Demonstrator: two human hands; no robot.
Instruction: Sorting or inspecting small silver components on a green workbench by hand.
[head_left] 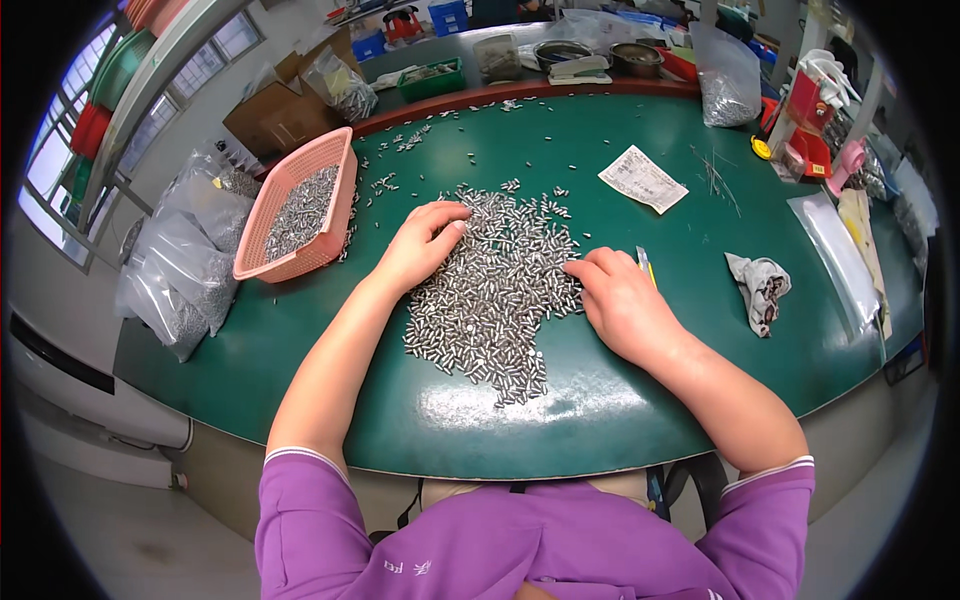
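A wide heap of small shiny metal pins [500,300] lies loose on the green table in front of me. My left hand [425,240] rests at the heap's upper left edge, its fingers stretched over the pins and the thumb apart from them. At the right edge of the heap, my right hand [622,295] touches the pins with bent, slightly spread fingers. I see no pin held in either hand. Close behind the right hand lies a thin tool with a yellow part [648,266], partly hidden by it.
A pink basket [345,190] of metal pins stands at left, beside filled plastic bags [185,290]. Stray pins lie toward the back. To the right are a printed paper slip [643,179], thin wires [715,180], a stained cloth [760,290] and flat plastic bags [838,260].
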